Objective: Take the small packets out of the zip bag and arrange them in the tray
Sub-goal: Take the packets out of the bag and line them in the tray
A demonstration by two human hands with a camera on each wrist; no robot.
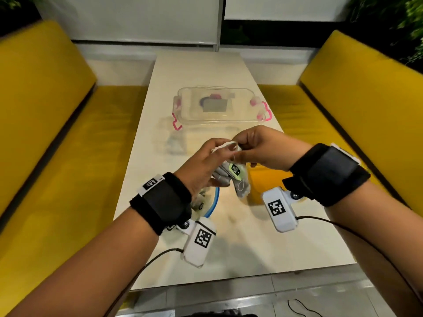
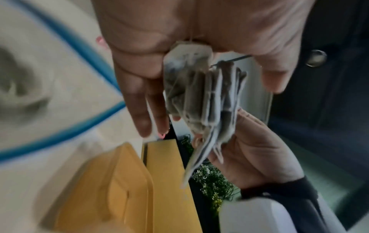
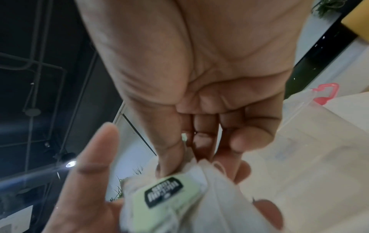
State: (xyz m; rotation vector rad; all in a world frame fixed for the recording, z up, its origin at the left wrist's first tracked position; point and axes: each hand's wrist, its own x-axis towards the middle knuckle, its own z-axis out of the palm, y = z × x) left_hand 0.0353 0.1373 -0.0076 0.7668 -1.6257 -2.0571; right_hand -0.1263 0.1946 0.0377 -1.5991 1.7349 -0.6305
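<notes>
We hold a bunch of packets (image 1: 231,177) above the counter (image 1: 229,236): our left hand (image 1: 201,165) grips the bunch, our right hand (image 1: 263,148) pinches its top. The zip bag (image 1: 209,205) lies under our left wrist, the yellow tray (image 1: 258,181) under our right.

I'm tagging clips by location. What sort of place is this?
Probably a cafe or office booth: yellow cushioned benches flank a long white table, with leafy plants behind. Both hands hold tea-bag packets over it.
</notes>
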